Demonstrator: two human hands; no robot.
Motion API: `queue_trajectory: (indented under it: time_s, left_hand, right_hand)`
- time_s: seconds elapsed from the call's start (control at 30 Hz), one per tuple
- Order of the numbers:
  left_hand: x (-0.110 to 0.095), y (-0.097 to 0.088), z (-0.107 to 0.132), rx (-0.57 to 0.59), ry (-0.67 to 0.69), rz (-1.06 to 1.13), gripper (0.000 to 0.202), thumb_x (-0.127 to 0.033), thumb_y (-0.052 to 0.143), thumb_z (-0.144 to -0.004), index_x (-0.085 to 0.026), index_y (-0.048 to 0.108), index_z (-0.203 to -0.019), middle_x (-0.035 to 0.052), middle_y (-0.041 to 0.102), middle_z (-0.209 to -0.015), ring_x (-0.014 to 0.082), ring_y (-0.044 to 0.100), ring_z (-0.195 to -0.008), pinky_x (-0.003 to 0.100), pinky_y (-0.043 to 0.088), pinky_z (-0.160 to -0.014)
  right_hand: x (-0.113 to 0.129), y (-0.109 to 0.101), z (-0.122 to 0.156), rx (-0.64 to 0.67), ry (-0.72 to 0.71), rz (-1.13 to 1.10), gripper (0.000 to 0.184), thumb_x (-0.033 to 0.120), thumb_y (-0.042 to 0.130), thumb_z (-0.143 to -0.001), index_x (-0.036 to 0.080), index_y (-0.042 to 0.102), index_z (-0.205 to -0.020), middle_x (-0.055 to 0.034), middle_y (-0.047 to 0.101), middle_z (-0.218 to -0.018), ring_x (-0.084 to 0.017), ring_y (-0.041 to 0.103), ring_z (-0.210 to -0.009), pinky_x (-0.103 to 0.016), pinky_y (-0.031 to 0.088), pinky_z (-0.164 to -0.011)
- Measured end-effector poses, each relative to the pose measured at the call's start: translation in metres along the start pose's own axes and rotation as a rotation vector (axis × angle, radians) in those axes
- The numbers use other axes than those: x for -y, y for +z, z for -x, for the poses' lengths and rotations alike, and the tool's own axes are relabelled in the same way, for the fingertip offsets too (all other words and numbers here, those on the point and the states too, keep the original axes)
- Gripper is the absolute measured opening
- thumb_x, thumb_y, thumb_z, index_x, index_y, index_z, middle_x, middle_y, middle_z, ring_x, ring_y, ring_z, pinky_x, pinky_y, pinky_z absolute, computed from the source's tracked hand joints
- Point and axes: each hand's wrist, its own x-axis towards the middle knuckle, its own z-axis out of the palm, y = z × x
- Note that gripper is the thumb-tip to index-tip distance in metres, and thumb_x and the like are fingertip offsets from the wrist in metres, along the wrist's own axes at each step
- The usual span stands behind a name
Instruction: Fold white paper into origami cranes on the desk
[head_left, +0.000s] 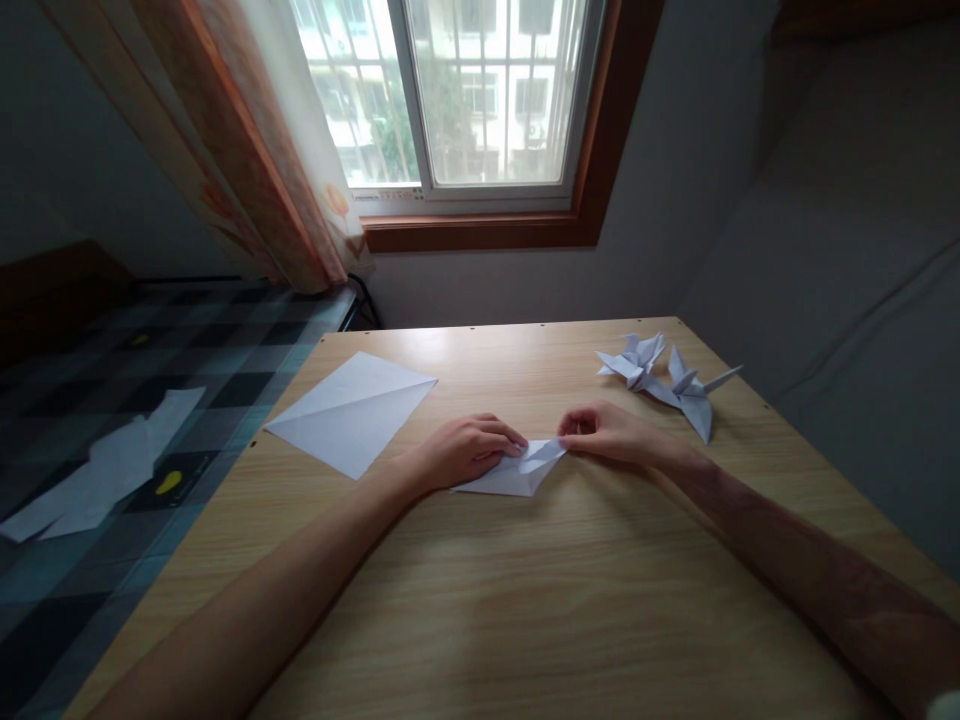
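Note:
A partly folded white sheet of paper (517, 478) lies on the wooden table (480, 600) in front of me. My left hand (476, 448) rests flat on its left part, fingers stretched out and pressing it down. At the paper's right corner, my right hand (600, 432) pinches the tip between thumb and fingers, lifting a flap slightly. Beyond my left hand lies a square white sheet (352, 410) with a diagonal crease. Folded paper cranes (686, 385) sit on the far right of the table, past my right hand.
Left of the table, strips of white paper (112, 465) lie on a bed with a checked cover (247, 320). Behind the table are a window (495, 100) and an orange patterned curtain (247, 150). A grey wall (847, 280) stands at the right.

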Motion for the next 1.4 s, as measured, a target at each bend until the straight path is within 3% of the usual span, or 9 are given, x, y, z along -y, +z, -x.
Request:
queue_trajectory:
  time_s: [0.3, 0.57, 1.03, 1.13, 1.27, 1.4]
  left_hand:
    - [0.005, 0.001, 0.0, 0.028, -0.002, -0.019, 0.03, -0.015, 0.058, -0.109, -0.023, 0.084, -0.121, 0.0075, 0.084, -0.127, 0.021, 0.077, -0.112, 0.032, 0.063, -0.1]
    - [0.011, 0.001, 0.001, 0.053, 0.013, 0.012, 0.031, -0.014, 0.06, -0.109, -0.025, 0.083, -0.125, 0.0073, 0.084, -0.129, 0.02, 0.077, -0.114, 0.031, 0.063, -0.101]
    - [0.005, -0.005, 0.002, 0.013, -0.039, 0.093, 0.03, -0.015, 0.06, -0.108, -0.025, 0.086, -0.119, 0.0073, 0.085, -0.124, 0.0195, 0.078, -0.111, 0.033, 0.062, -0.101]
    - [0.004, -0.006, 0.002, 0.002, -0.043, 0.107, 0.022, -0.02, 0.066, -0.106, -0.024, 0.086, -0.116, 0.0086, 0.085, -0.121, 0.0198, 0.078, -0.108, 0.032, 0.062, -0.096]
    - [0.002, -0.003, -0.001, -0.007, -0.065, 0.103, 0.016, -0.024, 0.069, -0.106, -0.022, 0.084, -0.11, 0.0092, 0.085, -0.118, 0.0196, 0.077, -0.105, 0.032, 0.061, -0.094]
    - [-0.001, 0.001, -0.005, -0.004, -0.095, 0.105, 0.016, -0.029, 0.067, -0.109, -0.02, 0.08, -0.104, 0.0092, 0.081, -0.113, 0.0196, 0.074, -0.105, 0.031, 0.058, -0.097]
  right_hand:
    - [-0.001, 0.007, -0.002, -0.034, -0.002, 0.015, 0.021, 0.033, 0.075, -0.087, 0.019, 0.086, -0.098, -0.0017, 0.072, -0.075, -0.017, 0.057, -0.068, -0.027, 0.037, -0.058]
    - [-0.006, 0.005, -0.003, -0.001, -0.091, 0.028, 0.019, 0.027, 0.069, -0.091, 0.019, 0.084, -0.1, -0.0003, 0.071, -0.076, -0.016, 0.055, -0.068, -0.026, 0.036, -0.057]
    - [-0.019, 0.008, -0.002, -0.133, -0.424, 0.057, 0.021, 0.014, 0.064, -0.092, 0.019, 0.082, -0.101, -0.0033, 0.072, -0.086, -0.019, 0.061, -0.078, -0.029, 0.044, -0.071]
    - [-0.016, 0.009, -0.001, -0.128, -0.452, 0.041, 0.02, 0.018, 0.064, -0.097, 0.019, 0.082, -0.106, -0.0054, 0.074, -0.093, -0.02, 0.063, -0.084, -0.03, 0.046, -0.075]
    - [-0.011, 0.011, 0.0, -0.137, -0.408, -0.001, 0.021, 0.033, 0.068, -0.105, 0.019, 0.084, -0.109, -0.0059, 0.074, -0.093, -0.018, 0.061, -0.079, -0.029, 0.044, -0.068]
    - [-0.011, 0.016, -0.002, -0.151, -0.392, -0.029, 0.018, 0.03, 0.072, -0.103, 0.02, 0.086, -0.104, -0.0051, 0.074, -0.089, -0.016, 0.06, -0.073, -0.028, 0.042, -0.064]
